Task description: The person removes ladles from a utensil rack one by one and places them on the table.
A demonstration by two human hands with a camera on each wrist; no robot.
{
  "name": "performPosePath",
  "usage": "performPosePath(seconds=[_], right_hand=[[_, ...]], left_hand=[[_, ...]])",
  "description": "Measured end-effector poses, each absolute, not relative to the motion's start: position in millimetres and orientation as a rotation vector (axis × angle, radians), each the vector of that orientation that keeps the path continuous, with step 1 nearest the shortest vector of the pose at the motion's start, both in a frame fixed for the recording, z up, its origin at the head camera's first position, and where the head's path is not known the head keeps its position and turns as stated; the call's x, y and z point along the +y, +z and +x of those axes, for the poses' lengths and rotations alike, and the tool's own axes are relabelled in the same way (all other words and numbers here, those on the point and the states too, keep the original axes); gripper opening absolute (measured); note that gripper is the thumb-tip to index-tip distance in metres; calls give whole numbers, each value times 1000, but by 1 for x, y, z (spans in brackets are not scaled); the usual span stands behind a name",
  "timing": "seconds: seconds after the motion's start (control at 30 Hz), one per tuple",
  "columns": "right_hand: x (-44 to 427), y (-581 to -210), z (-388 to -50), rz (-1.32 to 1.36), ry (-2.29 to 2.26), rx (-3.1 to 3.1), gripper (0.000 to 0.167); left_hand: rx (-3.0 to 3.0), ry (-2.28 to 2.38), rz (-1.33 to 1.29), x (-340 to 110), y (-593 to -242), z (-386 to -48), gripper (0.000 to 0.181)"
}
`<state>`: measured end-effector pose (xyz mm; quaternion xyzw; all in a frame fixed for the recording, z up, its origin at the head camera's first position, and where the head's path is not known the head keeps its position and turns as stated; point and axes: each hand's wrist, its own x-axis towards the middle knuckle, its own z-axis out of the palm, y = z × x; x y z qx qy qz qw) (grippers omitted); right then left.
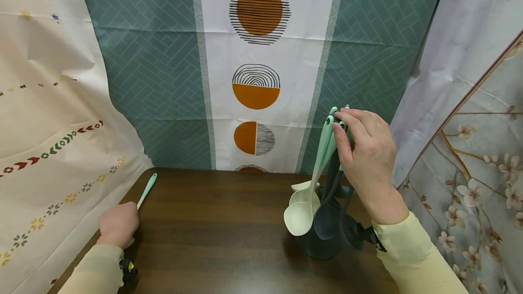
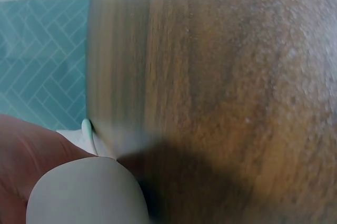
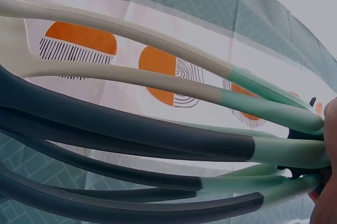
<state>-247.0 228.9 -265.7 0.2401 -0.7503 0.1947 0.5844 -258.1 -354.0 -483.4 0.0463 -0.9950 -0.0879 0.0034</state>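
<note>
Lone utensil (image 1: 147,190) clasped by the left hand (image 1: 119,224), hung utensils (image 1: 325,220) touched at the top by the right hand (image 1: 368,152), whether pinched cannot be told

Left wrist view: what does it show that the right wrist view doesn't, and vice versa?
Only the left wrist view: the person's left hand and a pale, rounded utensil head, with a slim mint-green handle tip beyond.

Only the right wrist view: the person's right hand at the mint-green ends of cream utensil handles and dark-blue utensil handles, plus orange-and-striped round prints.

Both: teal, herringbone-patterned cloth with white areas. A small brown corner in the right view may be the brown wooden table filling the left.
</note>
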Motion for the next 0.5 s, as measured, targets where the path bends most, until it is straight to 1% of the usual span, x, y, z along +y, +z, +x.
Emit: performPosePath(seconds=[0.3, 0.4, 0.5], right_hand=[[230, -265, -246, 552, 449, -1752, 36], [230, -265, -246, 550, 449, -1752, 36], [230, -265, -247, 551, 447, -1757, 36]], left_hand=[[-3133, -200, 115, -352, -484, -261, 30], [-3141, -225, 118, -353, -484, -263, 31], [-3149, -297, 147, -355, -485, -262, 29]])
